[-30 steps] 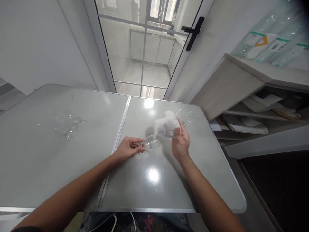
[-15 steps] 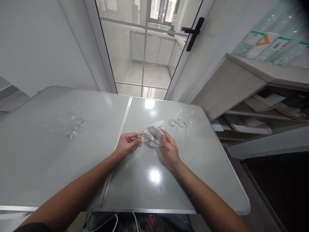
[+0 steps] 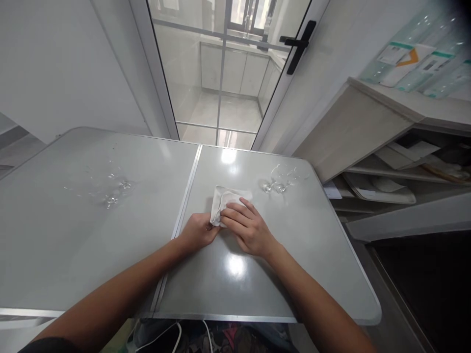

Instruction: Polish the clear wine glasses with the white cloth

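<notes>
My left hand (image 3: 198, 231) is closed over the stem end of a small clear glass, which is almost hidden under a white cloth (image 3: 225, 199). My right hand (image 3: 247, 226) wraps its fingers over the cloth and presses it around the glass, just above the grey table (image 3: 235, 279). The two hands touch each other near the table's centre seam.
Two clear stemmed glasses (image 3: 280, 179) stand at the table's far right. More clear glasses (image 3: 112, 189) stand on the left half. A glass door (image 3: 221, 68) rises behind the table and an open shelf unit (image 3: 386, 162) stands to the right.
My right hand brought the cloth in from the right and wrapped it over the glass. Both hands drew together near the seam. The glass is now covered.
</notes>
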`<state>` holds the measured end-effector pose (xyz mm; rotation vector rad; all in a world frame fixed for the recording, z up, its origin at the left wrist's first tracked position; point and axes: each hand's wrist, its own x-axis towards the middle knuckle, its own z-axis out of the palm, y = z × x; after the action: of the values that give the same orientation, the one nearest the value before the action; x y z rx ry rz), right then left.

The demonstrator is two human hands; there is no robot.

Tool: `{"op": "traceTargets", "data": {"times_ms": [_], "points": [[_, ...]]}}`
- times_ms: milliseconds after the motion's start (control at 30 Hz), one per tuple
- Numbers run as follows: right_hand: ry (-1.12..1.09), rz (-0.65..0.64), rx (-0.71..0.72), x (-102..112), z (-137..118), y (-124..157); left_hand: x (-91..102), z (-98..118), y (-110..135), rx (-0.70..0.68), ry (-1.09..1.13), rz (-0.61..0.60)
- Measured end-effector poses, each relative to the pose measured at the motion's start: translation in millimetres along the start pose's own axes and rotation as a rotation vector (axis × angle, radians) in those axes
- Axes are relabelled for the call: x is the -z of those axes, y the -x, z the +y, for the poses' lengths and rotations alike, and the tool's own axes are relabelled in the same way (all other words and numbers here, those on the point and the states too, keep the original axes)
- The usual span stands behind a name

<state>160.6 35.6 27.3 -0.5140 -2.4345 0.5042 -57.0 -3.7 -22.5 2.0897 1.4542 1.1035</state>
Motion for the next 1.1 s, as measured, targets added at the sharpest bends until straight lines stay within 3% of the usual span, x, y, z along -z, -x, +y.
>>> {"op": "traceTargets", "data": {"times_ms": [133, 233, 333, 433, 500, 600, 733, 800, 900, 1100], "points": [[-0.417, 0.173, -0.322, 2.3, -2.2, 1.2, -0.5, 1.6, 4.8, -0.243, -0.077, -0.022], [-0.899, 0.296, -0.627, -0.2, 1.2, -0.4, 3.5, 10.0, 4.4, -0.274, -0.040, 0.018], [-1.275, 0.418, -0.821, -11.5, 2.7, -3.7, 6.6, 18.4, 0.7, -0.039, 0.080, 0.096], [-1.362, 0.470, -0.889, -27.1, -1.4, -4.6, 6.9, 21.5, -4.9, 0.264, 0.286, 0.079], [-1.237, 0.534, -0.842, -34.5, -5.3, -2.3, 6.1, 20.4, -8.2, 0.416, 0.445, 0.056], [-0.824, 0.549, -0.648, -36.9, -7.3, 3.6, 3.5, 16.0, -10.9, 0.551, 0.645, 0.038], [-0.311, 0.172, -0.153, -31.0, -0.9, 6.1, -2.3, 9.3, -9.3, 0.546, 0.669, -0.011], [-0.121, 0.019, -0.011, -27.7, 2.0, 3.9, -4.3, 8.1, -7.0, 0.509, 0.583, -0.047], [0.078, -0.037, 0.012, -22.6, 2.7, -0.2, -4.5, 10.1, -3.2, 0.406, 0.382, -0.017], [0.194, 0.101, -0.040, -12.5, -1.6, -2.9, -5.3, 15.7, 4.2, 0.044, -0.039, -0.059]]}}
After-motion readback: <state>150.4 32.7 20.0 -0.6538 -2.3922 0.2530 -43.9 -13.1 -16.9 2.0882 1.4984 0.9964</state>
